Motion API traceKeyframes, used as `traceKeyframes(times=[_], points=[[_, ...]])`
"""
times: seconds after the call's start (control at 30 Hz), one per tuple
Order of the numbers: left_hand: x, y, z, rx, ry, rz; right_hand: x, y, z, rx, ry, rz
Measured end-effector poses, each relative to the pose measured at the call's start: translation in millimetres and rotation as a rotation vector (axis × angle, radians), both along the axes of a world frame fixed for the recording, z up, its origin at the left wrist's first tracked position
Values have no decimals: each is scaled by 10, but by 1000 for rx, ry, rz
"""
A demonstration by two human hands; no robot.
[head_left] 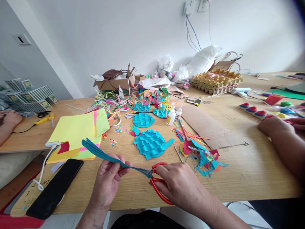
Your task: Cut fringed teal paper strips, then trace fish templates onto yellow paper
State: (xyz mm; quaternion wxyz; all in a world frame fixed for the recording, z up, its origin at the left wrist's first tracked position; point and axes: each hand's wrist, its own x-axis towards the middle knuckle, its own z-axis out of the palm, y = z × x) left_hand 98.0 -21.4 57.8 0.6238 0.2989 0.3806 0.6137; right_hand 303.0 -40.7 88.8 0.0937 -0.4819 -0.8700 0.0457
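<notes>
Pinched in my left hand (108, 178) is a bundle of blue paper strips (100, 153), whose loose ends fan out to the upper left. My right hand (182, 184) grips red-handled scissors (160, 194), with fingers through the loops. The scissor blades point left and lie along the right end of the strips; whether they bite into the paper I cannot tell. Beyond my hands lies a woven blue paper disc (152, 143) with a strip sticking out at its right. Behind it is a smaller woven blue disc (143, 120).
Yellow paper sheets (73, 130) and a black phone (56, 187) lie left. Colourful paper scraps (205, 156), a cardboard sheet (212, 127) and a glue bottle (171, 117) are at right. Other people's hands rest at the far left (11, 118) and far right (276, 128).
</notes>
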Motion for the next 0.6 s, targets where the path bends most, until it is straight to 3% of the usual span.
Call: traceKeyframes(times=[0.6], points=[[35,10,17,2,-28,-21,-16,17,86,-28,-16,-29]])
